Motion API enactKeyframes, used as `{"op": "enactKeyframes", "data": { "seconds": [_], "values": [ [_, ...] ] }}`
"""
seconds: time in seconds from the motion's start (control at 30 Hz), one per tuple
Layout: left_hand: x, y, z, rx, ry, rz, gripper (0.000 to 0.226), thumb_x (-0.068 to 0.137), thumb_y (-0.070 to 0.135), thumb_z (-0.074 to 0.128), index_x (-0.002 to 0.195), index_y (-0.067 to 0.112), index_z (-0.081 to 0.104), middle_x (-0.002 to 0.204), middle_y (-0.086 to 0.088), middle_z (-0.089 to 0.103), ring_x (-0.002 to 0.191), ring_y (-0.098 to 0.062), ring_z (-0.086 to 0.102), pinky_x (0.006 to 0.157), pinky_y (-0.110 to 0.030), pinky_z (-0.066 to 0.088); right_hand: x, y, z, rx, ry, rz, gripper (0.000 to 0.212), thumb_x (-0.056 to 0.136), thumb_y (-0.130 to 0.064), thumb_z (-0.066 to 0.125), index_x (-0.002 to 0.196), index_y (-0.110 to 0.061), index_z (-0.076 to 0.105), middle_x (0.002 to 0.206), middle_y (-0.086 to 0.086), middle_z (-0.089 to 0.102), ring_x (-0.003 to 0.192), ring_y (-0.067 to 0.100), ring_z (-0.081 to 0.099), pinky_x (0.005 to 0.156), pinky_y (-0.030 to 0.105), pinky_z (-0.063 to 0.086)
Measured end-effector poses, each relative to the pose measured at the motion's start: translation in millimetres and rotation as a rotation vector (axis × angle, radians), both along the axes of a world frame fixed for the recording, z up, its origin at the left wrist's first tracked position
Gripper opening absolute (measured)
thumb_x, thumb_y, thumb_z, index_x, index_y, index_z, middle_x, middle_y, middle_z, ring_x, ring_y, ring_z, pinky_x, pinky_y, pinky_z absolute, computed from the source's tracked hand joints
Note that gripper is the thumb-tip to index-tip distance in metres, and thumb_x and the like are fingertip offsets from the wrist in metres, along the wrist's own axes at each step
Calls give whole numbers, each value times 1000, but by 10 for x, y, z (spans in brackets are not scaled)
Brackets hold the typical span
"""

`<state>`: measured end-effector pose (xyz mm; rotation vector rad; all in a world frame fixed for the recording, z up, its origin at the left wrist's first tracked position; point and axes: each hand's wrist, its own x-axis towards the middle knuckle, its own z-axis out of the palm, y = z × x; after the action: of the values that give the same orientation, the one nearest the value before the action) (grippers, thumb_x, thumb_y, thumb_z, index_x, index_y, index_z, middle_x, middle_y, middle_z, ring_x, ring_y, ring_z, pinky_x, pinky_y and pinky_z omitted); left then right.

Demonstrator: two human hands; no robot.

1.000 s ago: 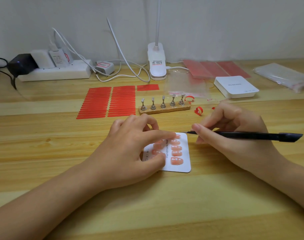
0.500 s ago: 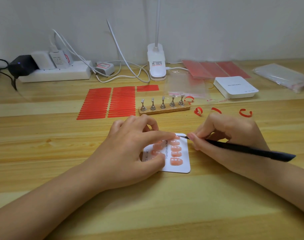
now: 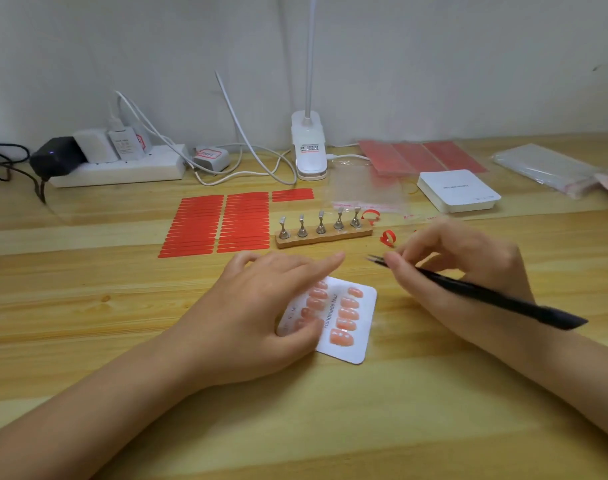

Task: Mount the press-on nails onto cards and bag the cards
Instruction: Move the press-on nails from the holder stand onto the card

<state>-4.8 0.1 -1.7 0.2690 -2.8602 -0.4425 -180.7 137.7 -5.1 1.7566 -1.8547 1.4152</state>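
Looking from the left, I see a white power strip [image 3: 122, 171] with plugs and a black adapter on the wooden worktop [image 3: 87, 306], close to the wall. Next come rows of red sticky strips [image 3: 219, 223] lying flat. Just right of them is a small wooden block with five metal nail stands [image 3: 321, 230] in a row. Behind it stands a white clip lamp [image 3: 309, 150]. In front, my left hand [image 3: 261, 313] lies on the white card [image 3: 356, 320]. Its fingers are mostly straight, with the first finger pointing out past the far edge of the card and the thumb pressing on the near left part. The card sits flat in the middle of the worktop, and peach press-on nails [image 3: 345, 313] are stuck on it in two columns; my hand hides some of the left column. Right of the card, my right hand [image 3: 462, 271] hovers over the worktop and is closed around thin black tweezers [image 3: 486, 294]. The tip points left, away from the card, and does not touch it. Little red curled bits [image 3: 387, 237] lie near that hand. Farther back is a clear bag [image 3: 368, 188], some pink sheets [image 3: 420, 157], a stack of white cards [image 3: 458, 190], and a pile of clear bags [image 3: 552, 171] at the far right.
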Motion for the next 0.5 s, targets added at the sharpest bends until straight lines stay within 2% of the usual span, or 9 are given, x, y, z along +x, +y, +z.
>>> {"op": "enactKeyframes", "data": {
  "seconds": [0.07,0.13,0.2,0.27,0.33,0.4,0.43,0.5],
  "values": [
    [-25,-41,3,35,4,-83,53,85,45,42,133,49,20,130,29,42,122,14,29,103,-17,16,-103,11,64,-21,51,-67,24,85,-26,65,72,-6,60,68,0,64,65,13,63,60,27,53],
    [-65,-92,10,60,6,-130,54,88,34,54,136,42,31,131,26,42,122,10,34,100,-18,25,-236,11,180,31,162,-140,32,90,-30,51,71,-6,59,72,5,63,70,23,61,65,36,49],
    [-120,-135,21,25,26,-116,47,87,29,61,132,31,48,125,14,49,113,1,42,90,-22,36,-358,16,286,92,302,-200,33,94,-24,43,72,-4,57,78,7,61,76,26,56,75,34,40],
    [-180,-158,33,-49,63,-75,36,85,32,63,120,24,59,112,8,53,101,-3,44,80,-25,40,-461,46,365,162,366,-226,31,95,-19,40,74,-5,58,70,0,56,74,15,46,80,33,33],
    [-242,-162,48,-87,86,-68,25,84,33,64,107,22,64,99,7,55,92,-7,47,74,-29,42,-536,104,411,284,369,-251,36,97,-25,38,74,-7,58,54,-14,43,63,11,40,64,32,32],
    [-297,-159,62,-84,105,-92,16,84,29,66,96,19,66,91,7,56,85,-11,51,70,-30,43,-584,172,416,458,411,-306,34,90,-37,41,73,-13,58,49,-10,44,53,24,45,47,26,26],
    [-322,-159,69,-77,113,-103,13,83,27,67,93,18,67,89,7,57,83,-13,53,69,-29,43,-610,200,412,555,448,-338,28,85,-43,44,73,-21,55,50,-8,45,52,25,44,46,23,23],
    [-350,-152,85,-58,116,-118,10,84,25,66,91,18,68,89,6,59,83,-14,56,68,-28,43,-648,233,397,719,487,-379,20,81,-53,48,73,-35,43,57,-14,43,56,16,42,46,22,21]
  ]
}}
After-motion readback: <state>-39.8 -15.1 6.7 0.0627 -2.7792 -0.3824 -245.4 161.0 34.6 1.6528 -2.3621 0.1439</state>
